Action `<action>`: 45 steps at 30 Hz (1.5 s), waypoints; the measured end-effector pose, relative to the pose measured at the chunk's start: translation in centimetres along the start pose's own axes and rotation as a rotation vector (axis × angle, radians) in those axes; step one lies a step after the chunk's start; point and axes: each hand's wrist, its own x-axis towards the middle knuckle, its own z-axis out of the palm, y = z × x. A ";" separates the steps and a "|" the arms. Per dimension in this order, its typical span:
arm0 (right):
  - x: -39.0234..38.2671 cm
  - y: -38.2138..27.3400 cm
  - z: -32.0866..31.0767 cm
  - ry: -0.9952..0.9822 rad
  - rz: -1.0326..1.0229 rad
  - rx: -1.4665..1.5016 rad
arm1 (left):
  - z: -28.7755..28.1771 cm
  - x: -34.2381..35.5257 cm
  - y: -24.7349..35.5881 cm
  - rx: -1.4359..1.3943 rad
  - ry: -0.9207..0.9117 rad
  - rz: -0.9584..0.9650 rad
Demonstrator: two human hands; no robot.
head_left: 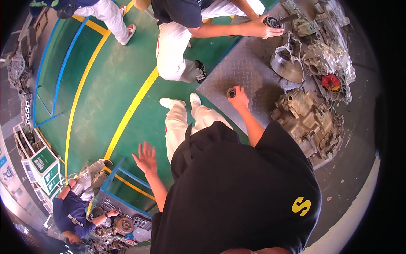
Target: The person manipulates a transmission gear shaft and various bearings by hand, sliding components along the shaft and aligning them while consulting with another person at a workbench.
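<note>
My right hand [240, 100] is closed round a small dark metal cylinder [231, 92] with a hollow, ring-like end. It is over the grey tread-plate bench top [249, 67], near the bench's left edge; whether the cylinder rests on the plate I cannot tell. Out to the left, above the green floor, my left hand [146, 159] is held with its fingers spread and nothing in it. A large cast-metal gearbox housing [311, 122] sits on the bench to the right of my right hand. Beyond it stands a bell-shaped metal housing [287, 65].
Across the bench corner, a co-worker's hands [267, 28] hold a dark toothed part with a shaft [286, 19]. More castings [325, 55] and a red part [330, 81] crowd the bench's right side. At lower left another person [78, 216] works at a bench of parts [124, 225]. Blue rails [63, 72] stand left.
</note>
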 end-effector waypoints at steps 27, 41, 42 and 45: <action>-1.6 3.0 2.8 0.023 -0.011 0.088 | 1.6 0.7 1.0 0.219 -0.005 -0.049; -1.0 2.3 3.7 0.146 0.036 0.205 | 1.1 0.4 0.5 0.260 0.018 -0.062; -0.9 2.6 4.1 0.201 0.078 0.275 | 1.0 0.3 0.5 0.261 0.016 -0.062; -0.1 4.6 4.6 -0.081 0.398 1.079 | 1.0 0.2 0.7 0.261 0.024 -0.059</action>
